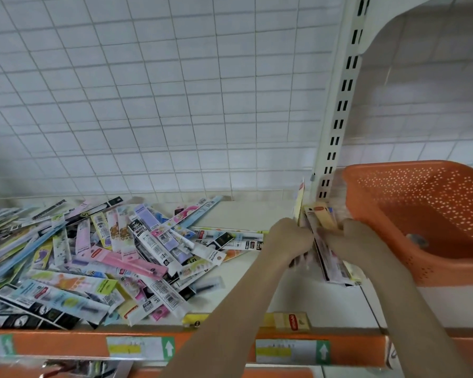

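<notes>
So far only a small bunch of packets (328, 264) is gathered up, near the right end of the shelf (298, 298) and just beside the orange basket (393, 167). It looks like most of the job is left, because a big messy pile of packets (107, 255) lies spread over the left side of the shelf. Both hands are curled around the bunch, the left hand (290, 241) pinching its left side and the right hand (358, 238) gripping its right side, pressing the packets together
</notes>
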The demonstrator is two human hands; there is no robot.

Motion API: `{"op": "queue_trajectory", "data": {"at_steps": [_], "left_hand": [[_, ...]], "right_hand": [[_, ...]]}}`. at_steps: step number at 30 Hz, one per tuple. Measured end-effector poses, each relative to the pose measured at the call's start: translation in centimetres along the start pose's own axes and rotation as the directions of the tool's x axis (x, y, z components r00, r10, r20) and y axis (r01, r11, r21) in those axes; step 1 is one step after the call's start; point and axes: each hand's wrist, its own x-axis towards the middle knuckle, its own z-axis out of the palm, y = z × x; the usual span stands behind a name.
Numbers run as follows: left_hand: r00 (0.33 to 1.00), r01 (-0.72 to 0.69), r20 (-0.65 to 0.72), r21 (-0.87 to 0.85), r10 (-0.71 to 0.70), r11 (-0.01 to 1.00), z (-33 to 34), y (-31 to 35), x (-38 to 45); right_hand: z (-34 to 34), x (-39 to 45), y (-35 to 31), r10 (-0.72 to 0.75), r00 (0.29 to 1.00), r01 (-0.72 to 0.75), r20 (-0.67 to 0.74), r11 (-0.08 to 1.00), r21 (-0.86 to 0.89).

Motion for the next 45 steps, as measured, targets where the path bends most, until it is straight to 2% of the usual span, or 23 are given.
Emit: {"op": "queue_trajectory", "data": {"at_steps": [5,9,15,17,21,25,28,31,33,35,37,39,41,45], "left_hand": [[0.994,-0.025,-0.102,0.184,0.044,0.983,0.7,-0.3,0.9],[0.993,-0.075,-0.055,0.361,0.102,0.929,0.3,0.1,0.6],[0.984,-0.13,-0.065,0.36,0.163,0.924,-2.1,-0.5,-0.2],[0.966,-0.174,-0.122,0.352,0.229,0.92,-3.6,-1.4,-0.8],[0.888,-0.278,-0.313,0.213,0.335,0.936,-7.3,-4.3,-2.7],[0.807,-0.211,-0.494,0.271,0.324,0.939,-11.2,-8.4,-4.6],[0.735,-0.09,-0.608,0.35,0.299,0.932,-13.9,-11.5,-5.9],[0.716,0.008,-0.654,0.358,0.245,0.934,-15.7,-13.5,-6.9],[0.71,0.043,-0.665,0.367,0.23,0.929,-16.4,-14.1,-7.3],[0.709,0.048,-0.669,0.362,0.223,0.931,-16.7,-14.4,-7.5],[0.713,0.043,-0.668,0.345,0.213,0.937,-16.5,-14.5,-7.6],[0.72,0.03,-0.662,0.33,0.208,0.943,-16.1,-14.5,-7.5],[0.72,0.007,-0.659,0.322,0.219,0.947,-15.8,-14.5,-7.3],[0.737,-0.016,-0.636,0.319,0.227,0.948,-15.2,-14.4,-7.0]], "right_hand": [[-0.2,0.3,0.4,-0.03,0.996,0.031,-0.084,0.999,0.02],[0.3,0.3,0.8,-0.057,0.993,0.066,-0.108,0.994,0.086],[0.6,0.0,0.3,-0.226,0.947,0.221,-0.227,0.974,-0.044],[1.1,0.0,-0.3,-0.275,0.926,0.266,-0.257,0.961,-0.069],[2.6,-0.3,-2.3,-0.362,0.889,0.334,-0.281,0.932,-0.144],[4.3,-1.1,-4.6,-0.422,0.866,0.393,-0.268,0.906,-0.157],[5.5,-1.6,-6.3,-0.455,0.871,0.441,-0.183,0.89,-0.113],[6.8,-2.2,-8.1,-0.502,0.861,0.498,-0.075,0.865,-0.067],[7.3,-2.8,-9.1,-0.551,0.833,0.553,0.045,0.832,-0.054],[7.4,-3.5,-9.8,-0.571,0.778,0.601,0.261,0.798,-0.045],[7.2,-4.3,-10.1,-0.541,0.685,0.626,0.488,0.78,-0.014],[6.9,-5.0,-10.0,-0.482,0.601,0.633,0.637,0.774,-0.012],[6.4,-5.8,-9.9,-0.42,0.558,0.634,0.715,0.772,-0.042],[5.9,-6.7,-9.8,-0.38,0.515,0.652,0.768,0.756,-0.063]]}}
